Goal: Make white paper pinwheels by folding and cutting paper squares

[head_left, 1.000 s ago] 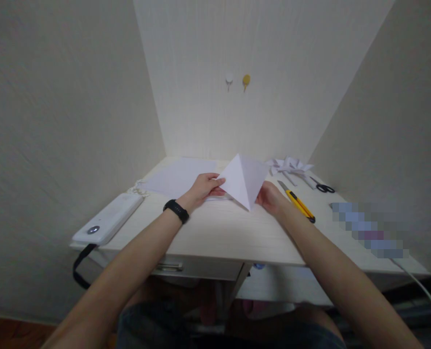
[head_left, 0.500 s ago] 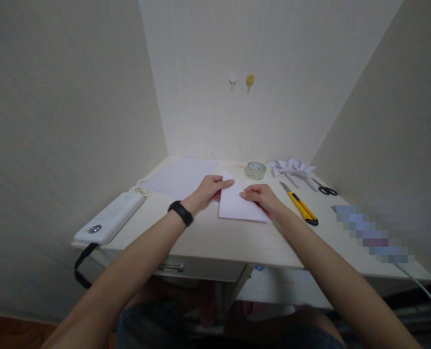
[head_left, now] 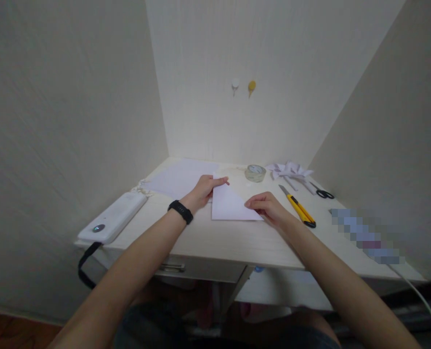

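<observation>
A white piece of folded paper [head_left: 228, 203], triangular in outline, is between my two hands just above or on the desk. My left hand [head_left: 206, 188] pinches its upper left corner, thumb on top and fingers behind. At the sloping right edge, my right hand [head_left: 266, 206] grips the paper between thumb and fingers; the fingertips beneath are hidden. Behind my left hand lies a larger white sheet [head_left: 179, 174]. To the right of my right hand rests a yellow utility knife [head_left: 299, 206] with its blade out.
A roll of clear tape [head_left: 255, 173] stands near the back wall. Beside it are folded white paper shapes [head_left: 290, 170] and black scissors [head_left: 324, 194]. A white device with a strap [head_left: 114, 218] lies at the left edge. A blurred-out object with a cord is on the right.
The paper has shifted slightly left and lies flatter to view. My right hand has slid down along its sloping edge, a little away from my left hand.
</observation>
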{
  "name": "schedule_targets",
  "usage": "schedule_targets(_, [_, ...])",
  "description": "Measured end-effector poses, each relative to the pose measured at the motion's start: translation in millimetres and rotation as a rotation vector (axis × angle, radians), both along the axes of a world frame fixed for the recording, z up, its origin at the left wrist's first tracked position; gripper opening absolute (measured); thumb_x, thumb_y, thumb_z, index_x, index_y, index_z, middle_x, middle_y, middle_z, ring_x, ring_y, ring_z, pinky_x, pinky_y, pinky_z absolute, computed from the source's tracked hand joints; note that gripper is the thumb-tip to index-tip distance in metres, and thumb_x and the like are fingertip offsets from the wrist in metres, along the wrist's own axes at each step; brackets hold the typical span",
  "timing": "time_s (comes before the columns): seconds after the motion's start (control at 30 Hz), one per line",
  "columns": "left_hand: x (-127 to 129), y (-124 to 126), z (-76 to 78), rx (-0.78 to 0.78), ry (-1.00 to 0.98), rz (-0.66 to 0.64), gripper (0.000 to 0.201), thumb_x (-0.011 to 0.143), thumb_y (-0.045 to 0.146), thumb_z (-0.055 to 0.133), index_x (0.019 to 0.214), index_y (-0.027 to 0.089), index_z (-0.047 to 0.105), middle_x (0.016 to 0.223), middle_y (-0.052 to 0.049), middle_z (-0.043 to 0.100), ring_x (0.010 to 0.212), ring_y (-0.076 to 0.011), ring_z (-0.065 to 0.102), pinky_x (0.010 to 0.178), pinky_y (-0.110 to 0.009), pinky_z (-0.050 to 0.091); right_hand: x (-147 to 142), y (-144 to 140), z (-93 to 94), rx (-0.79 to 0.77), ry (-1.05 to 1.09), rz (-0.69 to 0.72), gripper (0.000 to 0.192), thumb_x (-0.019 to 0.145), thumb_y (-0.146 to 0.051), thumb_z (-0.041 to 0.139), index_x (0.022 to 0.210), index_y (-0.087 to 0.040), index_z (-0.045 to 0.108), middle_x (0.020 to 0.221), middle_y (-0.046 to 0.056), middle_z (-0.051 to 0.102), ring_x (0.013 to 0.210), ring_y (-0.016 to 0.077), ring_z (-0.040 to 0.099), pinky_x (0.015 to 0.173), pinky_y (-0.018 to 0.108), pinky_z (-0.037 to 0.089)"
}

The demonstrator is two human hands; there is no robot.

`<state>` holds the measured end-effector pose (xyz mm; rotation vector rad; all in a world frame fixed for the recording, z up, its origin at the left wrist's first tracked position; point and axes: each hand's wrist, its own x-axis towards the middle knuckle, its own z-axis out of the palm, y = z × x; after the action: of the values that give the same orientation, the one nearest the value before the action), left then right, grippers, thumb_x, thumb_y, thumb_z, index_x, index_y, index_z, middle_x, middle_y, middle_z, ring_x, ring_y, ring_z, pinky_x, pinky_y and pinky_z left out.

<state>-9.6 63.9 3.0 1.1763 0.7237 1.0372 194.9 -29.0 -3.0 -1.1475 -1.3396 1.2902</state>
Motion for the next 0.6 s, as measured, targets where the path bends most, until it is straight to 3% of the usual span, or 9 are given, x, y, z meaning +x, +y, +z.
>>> schedule_targets(0.17, [-3,7,-0.2,-0.030,-0.047,0.041,0.023,0.066,0.025,0.083,0.070,0.007,0.071,0.069,-0.010,0.070,0.056,-0.0140,0.062,0.054,-0.025,0.046,41,-23,2.1,-0.065,-0.066,0.096,0.022,0.060,-0.033,0.080,0.065,-0.011,0.077,0.067,0.014,0.074,0.054,0.0185,0.067,0.054,0.028,0.052])
schedule_targets(0.33, [-1,8,2.3,-0.058,-0.201,0.062,0.024,0.068,0.025,0.084,0.076,0.006,0.071,0.076,-0.010,0.071,0.063,-0.0134,0.063,0.059,-0.024,0.050,77,-30,0.7,-0.009,0.003,-0.078,0.026,0.062,-0.033,0.084,0.077,-0.013,0.077,0.076,0.014,0.076,0.063,0.0213,0.071,0.061,0.030,0.057])
schedule_targets(0.47, [4,0,8.4,-0.086,-0.308,0.082,0.024,0.074,0.027,0.081,0.083,0.007,0.071,0.083,-0.010,0.071,0.068,-0.0123,0.064,0.064,-0.024,0.054,51,-22,-0.8,-0.002,0.191,-0.092,0.052,0.062,-0.026,0.085,0.111,-0.022,0.069,0.110,0.012,0.074,0.094,0.0261,0.072,0.083,0.039,0.058])
schedule_targets(0.57, [10,-9,9.4,-0.072,-0.300,0.040,0.026,0.076,0.029,0.079,0.088,0.007,0.071,0.087,-0.011,0.071,0.071,-0.0130,0.065,0.066,-0.025,0.055,13,-10,-3.4,0.027,0.344,-0.093,0.047,0.061,-0.026,0.085,0.104,-0.023,0.066,0.110,0.009,0.073,0.100,0.0271,0.070,0.086,0.041,0.057])
schedule_targets(0.6, [11,-11,8.9,-0.064,-0.290,0.016,0.026,0.076,0.029,0.079,0.087,0.007,0.070,0.086,-0.010,0.071,0.071,-0.0134,0.064,0.066,-0.026,0.056,3,-5,-4.3,0.042,0.399,-0.163,0.040,0.063,-0.028,0.084,0.098,-0.022,0.066,0.106,0.008,0.074,0.098,0.0261,0.070,0.085,0.040,0.058])
